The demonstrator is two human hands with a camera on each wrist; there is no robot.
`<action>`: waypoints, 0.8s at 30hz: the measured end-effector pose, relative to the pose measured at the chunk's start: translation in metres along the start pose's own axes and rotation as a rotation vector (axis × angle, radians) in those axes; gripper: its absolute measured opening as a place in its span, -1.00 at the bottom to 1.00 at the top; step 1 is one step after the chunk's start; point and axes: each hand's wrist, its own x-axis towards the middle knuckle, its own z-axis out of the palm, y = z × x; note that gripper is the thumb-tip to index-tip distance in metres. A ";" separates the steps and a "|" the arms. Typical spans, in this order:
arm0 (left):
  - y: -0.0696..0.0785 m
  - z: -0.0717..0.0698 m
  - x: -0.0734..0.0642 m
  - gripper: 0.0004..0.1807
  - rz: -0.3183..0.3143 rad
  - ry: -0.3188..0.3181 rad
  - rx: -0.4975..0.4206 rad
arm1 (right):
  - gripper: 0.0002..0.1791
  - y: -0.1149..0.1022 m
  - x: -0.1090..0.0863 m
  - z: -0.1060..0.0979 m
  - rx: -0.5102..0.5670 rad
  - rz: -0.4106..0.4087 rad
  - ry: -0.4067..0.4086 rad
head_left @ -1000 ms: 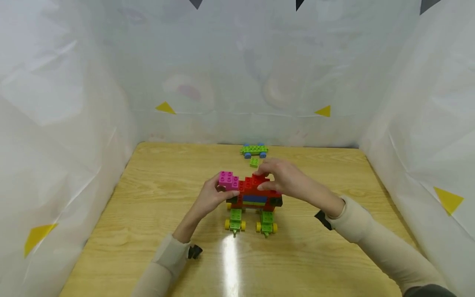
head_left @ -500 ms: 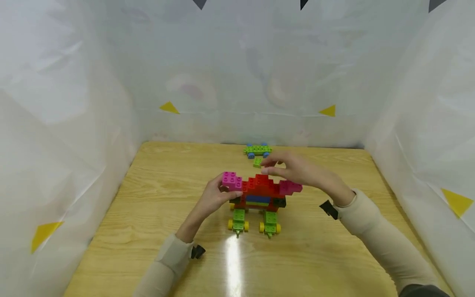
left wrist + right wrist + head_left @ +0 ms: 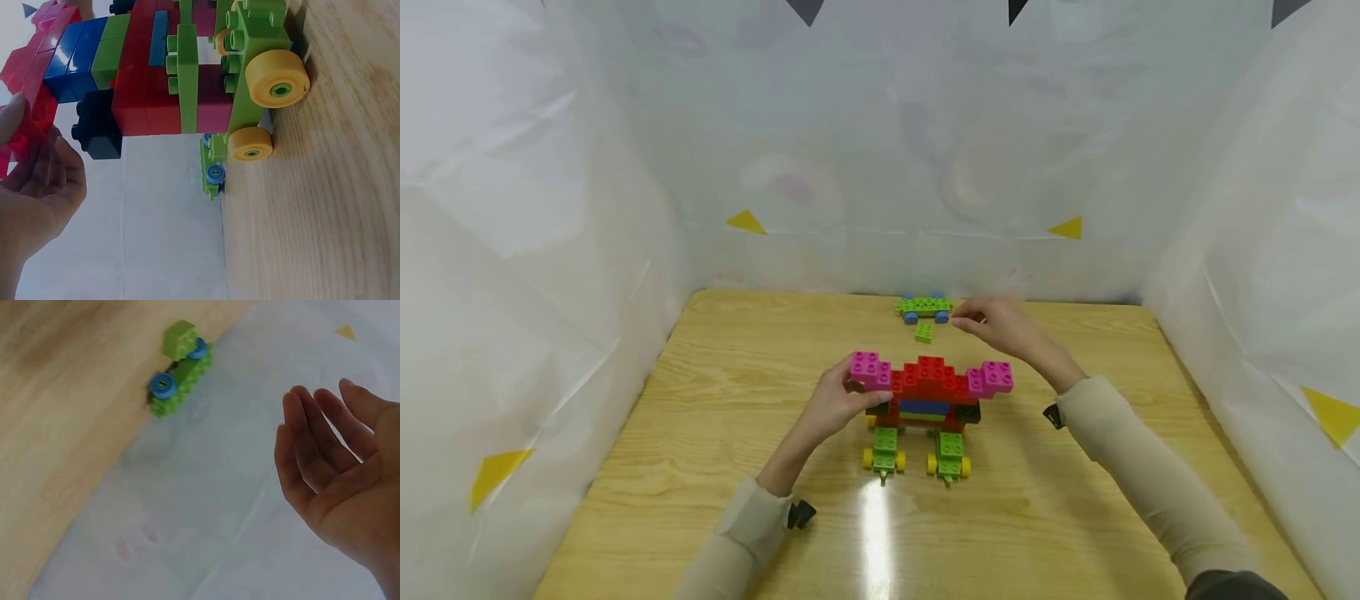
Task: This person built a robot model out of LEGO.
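A building-block model [image 3: 929,383] stands on the table, with red, blue, green and black bricks stacked over green wheeled bases [image 3: 256,75] that have yellow wheels. Pink bricks form an arm at each side of its top. My left hand [image 3: 835,405] pinches the left pink arm [image 3: 870,369] between thumb and fingers. Nothing is in my right hand [image 3: 1000,324]; its fingers are loosely bent, as the right wrist view [image 3: 337,462] also shows. It hovers behind the right pink arm [image 3: 990,378], close to a small green brick [image 3: 924,333] and a green car base with blue wheels [image 3: 924,307].
The wooden table [image 3: 737,350] has its back edge just behind the green car base. Pale sheets [image 3: 880,150] hang at the back and along both sides, with yellow triangles [image 3: 747,222] on them.
My right hand has let go of the model's red top and moved back and right, uncovering the right pink arm. My left hand keeps its hold on the left arm.
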 end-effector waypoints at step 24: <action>0.000 0.000 0.006 -0.49 -0.010 -0.013 -0.046 | -0.59 0.054 0.045 0.100 -0.039 0.157 0.035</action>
